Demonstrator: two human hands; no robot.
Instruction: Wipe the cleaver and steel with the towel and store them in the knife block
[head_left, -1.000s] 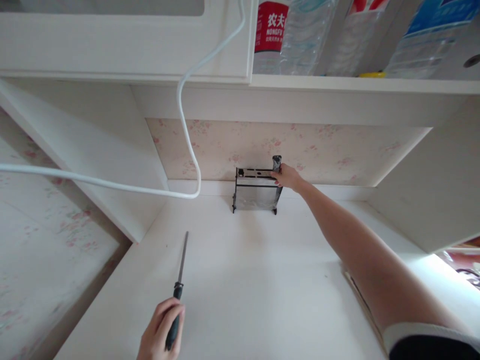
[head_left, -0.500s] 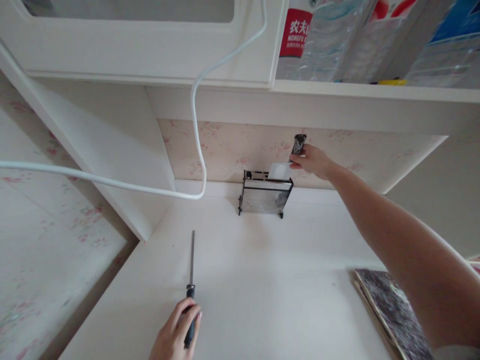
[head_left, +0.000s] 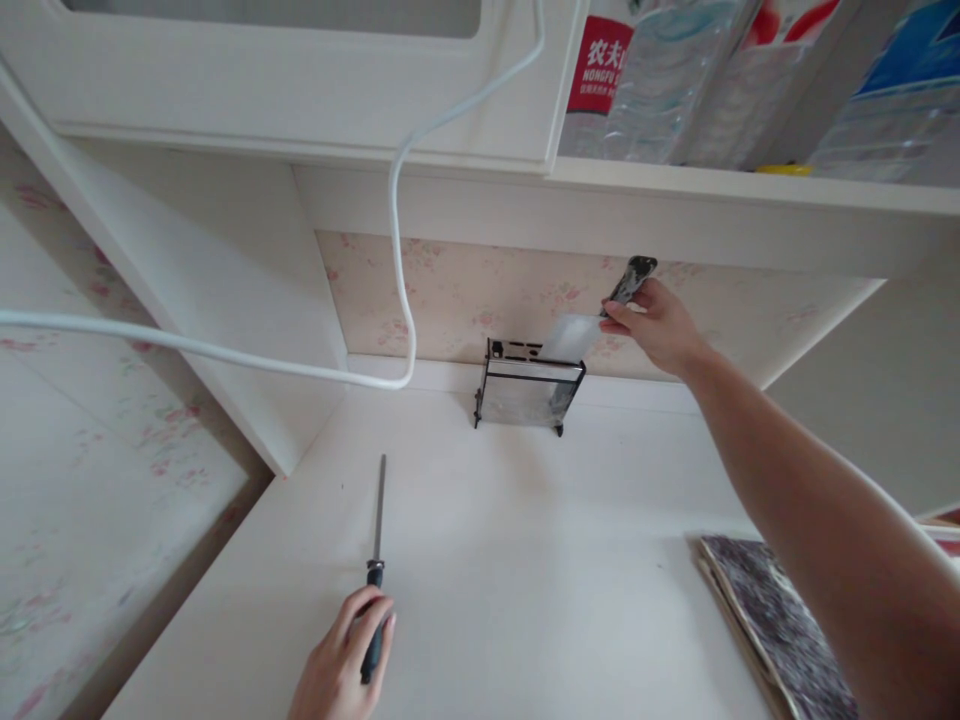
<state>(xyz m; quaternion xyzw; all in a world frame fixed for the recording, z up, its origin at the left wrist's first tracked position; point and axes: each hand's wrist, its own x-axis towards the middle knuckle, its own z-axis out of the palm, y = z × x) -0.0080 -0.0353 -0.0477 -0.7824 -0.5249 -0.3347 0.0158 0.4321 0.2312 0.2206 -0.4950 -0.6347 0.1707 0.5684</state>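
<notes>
— Where's the knife (head_left: 592,325) at this point?

— Partly out of the rack (head_left: 529,385). The right hand (head_left: 656,325) is closed around its dark handle, up near the far wall, and the pale blade slants down and to the left, with its lower end apparently inside the slot at the rack's right end. So, as I judge it, the draw is under way but not finished: the tip has not cleared the top of the rack.

— And the rack itself?

— Standing upright on the white counter (head_left: 525,580), at the far edge against the flowered wall, under the shelf (head_left: 750,185) of bottles (head_left: 652,80). No other handles show in its slots, as far as I can tell.

— What about the other hand?

— The left hand (head_left: 341,670) is at the near edge of the counter, fingers wrapped around the dark handle of the steel (head_left: 375,560). The rod lies flat on the counter and points away toward the far wall. It isn't lifted.

— So what is done and what is left?

— Both tools are gripped, one in each hand. Left, by my reading: get the blade fully free of the rack and bring it down; the two tools are well apart now, the knife far and right, the steel near and left.

— Anything else around?

— A white cable (head_left: 397,250) loops down from above on the left, and a dark patterned board (head_left: 780,630) lies on the counter at the near right, partly under the right arm.
</notes>
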